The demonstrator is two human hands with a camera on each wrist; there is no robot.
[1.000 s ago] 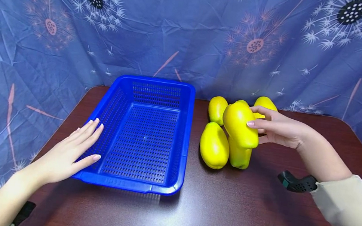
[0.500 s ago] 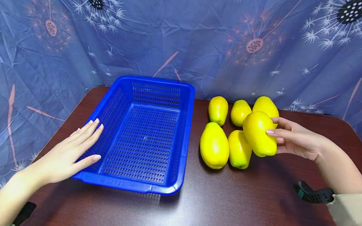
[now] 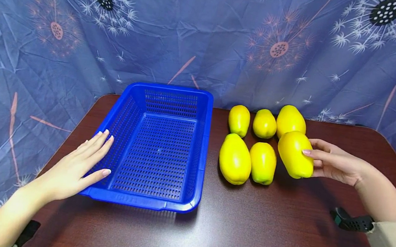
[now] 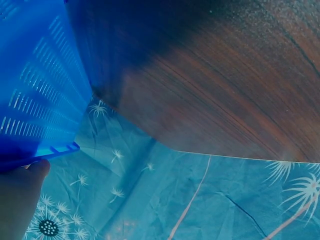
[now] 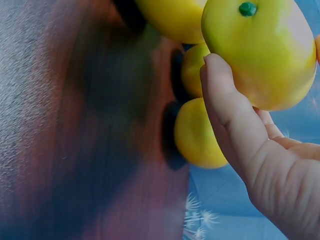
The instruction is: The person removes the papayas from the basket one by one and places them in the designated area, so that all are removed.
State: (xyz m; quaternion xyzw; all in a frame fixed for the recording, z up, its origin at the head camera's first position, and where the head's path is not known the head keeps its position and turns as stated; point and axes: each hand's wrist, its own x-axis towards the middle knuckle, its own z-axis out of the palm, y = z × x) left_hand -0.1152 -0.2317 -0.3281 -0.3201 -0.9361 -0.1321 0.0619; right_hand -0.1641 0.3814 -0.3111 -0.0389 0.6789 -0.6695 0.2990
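My right hand (image 3: 338, 160) grips a yellow papaya (image 3: 295, 154) from its right side, thumb in front, at the right end of the front row. Its green stem spot shows in the right wrist view, where the papaya (image 5: 262, 55) sits between thumb and fingers. Whether it touches the table I cannot tell. Several other papayas lie to its left and behind it, one at the front left (image 3: 235, 159) and one beside that (image 3: 262, 163). My left hand (image 3: 74, 166) rests with straight fingers on the left rim of a blue plastic basket (image 3: 158, 204). No fruit is in the basket.
The back row holds three papayas, at left (image 3: 238, 120), middle (image 3: 264, 124) and right (image 3: 291, 120). All stand on a dark brown table (image 3: 243, 236). A blue patterned curtain (image 3: 208, 38) hangs close behind the table's back edge.
My right hand has carried the papaya rightward and toward me, from above the other papayas to the right end of the front row. The left hand and the basket have stayed put.
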